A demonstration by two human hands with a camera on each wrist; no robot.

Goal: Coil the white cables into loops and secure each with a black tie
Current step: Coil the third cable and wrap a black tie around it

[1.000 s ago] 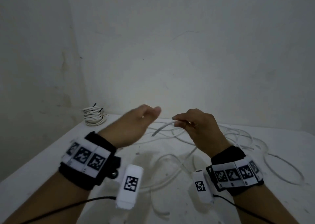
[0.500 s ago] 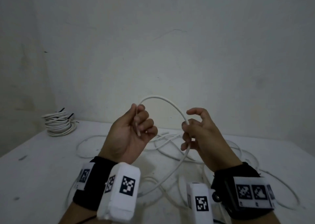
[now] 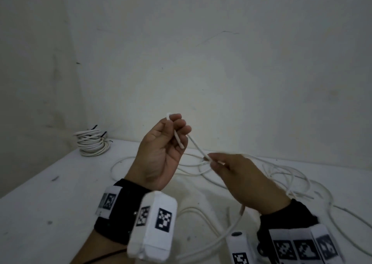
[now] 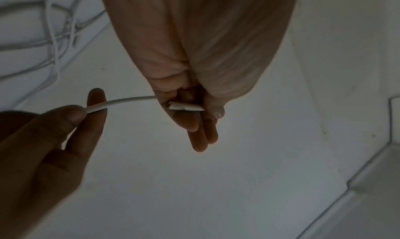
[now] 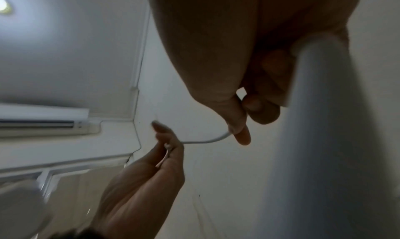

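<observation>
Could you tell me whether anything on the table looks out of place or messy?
Yes: loose white cable sprawls in tangled, overlapping loops across the table, unlike the tied coil in the far left corner.

One stack of tied cable coils (image 3: 91, 143) sits at the surface's (image 3: 40, 193) far left corner. Loose white cable (image 3: 281, 175) sprawls across it, strands uncountable. Two hands.

The cable (image 3: 198, 147) is white, like the table (image 3: 50, 193). The far coil (image 3: 91, 144) is white with black ties. Black wristbands (image 3: 112, 221) carry black-and-white checkered tags.
</observation>
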